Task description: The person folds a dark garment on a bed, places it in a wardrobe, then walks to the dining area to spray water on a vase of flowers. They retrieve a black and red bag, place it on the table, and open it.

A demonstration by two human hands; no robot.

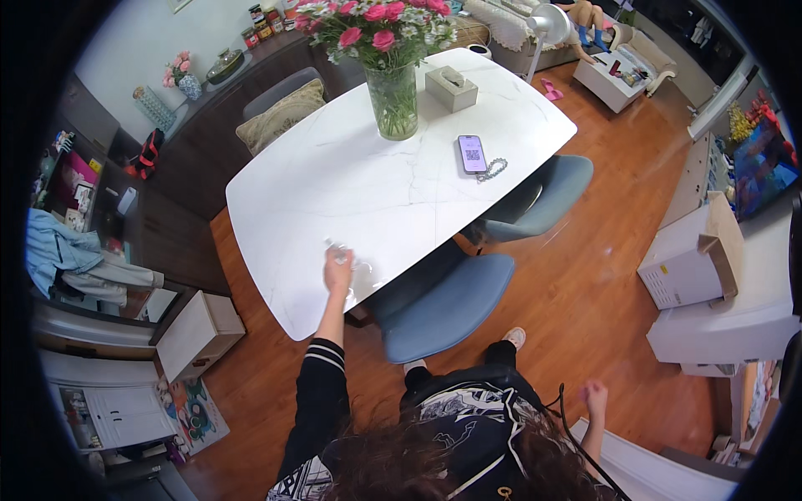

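My left hand (338, 272) reaches over the near end of a white marble-patterned table (301, 206). Its fingers are around a small clear, shiny object (340, 252), mostly covered by the hand, so its exact kind is unclear. Beside that hand, a glossy wet patch (366, 282) spreads on the tabletop near the edge. My right hand (593, 396) hangs low at my right side, away from the table. It is blurred with the fingers somewhat curled, and nothing can be made out in it. A black cable (567, 419) runs close to that arm.
A glass vase (393, 103) of pink roses, a tissue box (451, 89), a lit phone (472, 154) and its beaded strap (495, 169) occupy the table. Blue chairs (448, 313) line its right side. Beyond, a person's legs (586, 22) show near a sofa. White boxes (686, 269) stand right.
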